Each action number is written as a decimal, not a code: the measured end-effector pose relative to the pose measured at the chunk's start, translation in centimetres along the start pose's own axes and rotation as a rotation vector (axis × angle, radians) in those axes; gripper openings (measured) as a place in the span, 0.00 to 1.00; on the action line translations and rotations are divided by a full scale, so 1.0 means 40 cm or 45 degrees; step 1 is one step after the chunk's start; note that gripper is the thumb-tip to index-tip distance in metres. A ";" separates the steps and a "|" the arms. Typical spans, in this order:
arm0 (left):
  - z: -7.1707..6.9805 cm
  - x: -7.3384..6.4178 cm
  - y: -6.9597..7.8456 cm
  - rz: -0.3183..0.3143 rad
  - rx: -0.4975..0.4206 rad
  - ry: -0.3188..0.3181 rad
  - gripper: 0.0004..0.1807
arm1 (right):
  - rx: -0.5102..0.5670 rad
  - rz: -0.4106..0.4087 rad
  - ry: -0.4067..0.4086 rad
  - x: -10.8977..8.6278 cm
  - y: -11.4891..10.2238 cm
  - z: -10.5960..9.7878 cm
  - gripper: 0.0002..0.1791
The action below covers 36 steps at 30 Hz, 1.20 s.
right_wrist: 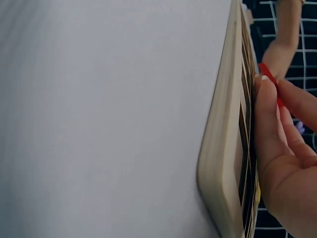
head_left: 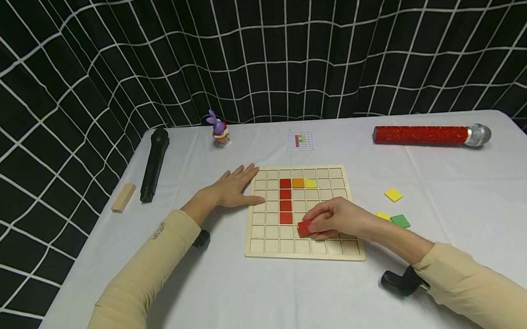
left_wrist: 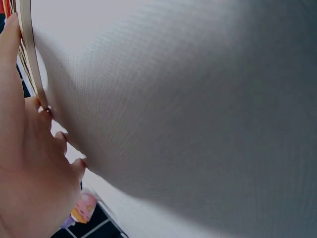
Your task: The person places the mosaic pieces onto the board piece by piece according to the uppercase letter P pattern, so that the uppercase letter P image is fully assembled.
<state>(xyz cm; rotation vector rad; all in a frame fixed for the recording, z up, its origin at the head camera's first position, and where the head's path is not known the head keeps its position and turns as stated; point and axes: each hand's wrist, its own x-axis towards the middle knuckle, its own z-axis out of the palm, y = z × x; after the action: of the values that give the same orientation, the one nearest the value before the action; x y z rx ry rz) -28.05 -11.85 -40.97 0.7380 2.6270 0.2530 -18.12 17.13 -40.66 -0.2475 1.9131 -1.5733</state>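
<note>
A wooden grid board (head_left: pixel 267 246) lies on the white table. Several red square tiles (head_left: pixel 285 205) form a column in it, with an orange tile (head_left: pixel 297 183) and a round-cornered yellow tile (head_left: pixel 310 183) to the right of the top one. Between thumb and fingers my right hand (head_left: pixel 336 217) pinches another red tile (head_left: pixel 303 228), held tilted over the lower middle cells; the right wrist view shows this red tile (right_wrist: pixel 270 75) edge-on. My left hand (head_left: pixel 235 188) rests at the board's upper left edge, fingers extended and thumb on the board.
Right of the board lie two yellow tiles (head_left: pixel 393 194) and a green tile (head_left: pixel 400 221). Behind it is a small printed grid card (head_left: pixel 301 141). A purple-eared figurine (head_left: pixel 219 129), black microphone (head_left: pixel 155 164) and wooden block (head_left: pixel 124 197) are at left; a red silver-ended tube (head_left: pixel 423 135) lies back right.
</note>
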 end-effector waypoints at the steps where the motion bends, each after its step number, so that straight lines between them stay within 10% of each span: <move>1: 0.000 0.000 0.000 0.002 -0.002 0.001 0.52 | 0.004 -0.001 -0.002 0.001 -0.001 0.003 0.17; 36: 0.008 0.010 -0.007 -0.015 0.023 0.002 0.53 | 0.020 0.107 0.170 0.029 -0.022 0.077 0.13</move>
<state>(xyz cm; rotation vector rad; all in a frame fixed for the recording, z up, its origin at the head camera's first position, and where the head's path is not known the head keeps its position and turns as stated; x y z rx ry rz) -28.36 -11.87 -41.46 0.7286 2.6373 0.2273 -17.45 13.81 -40.47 -0.0554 1.9843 -1.5830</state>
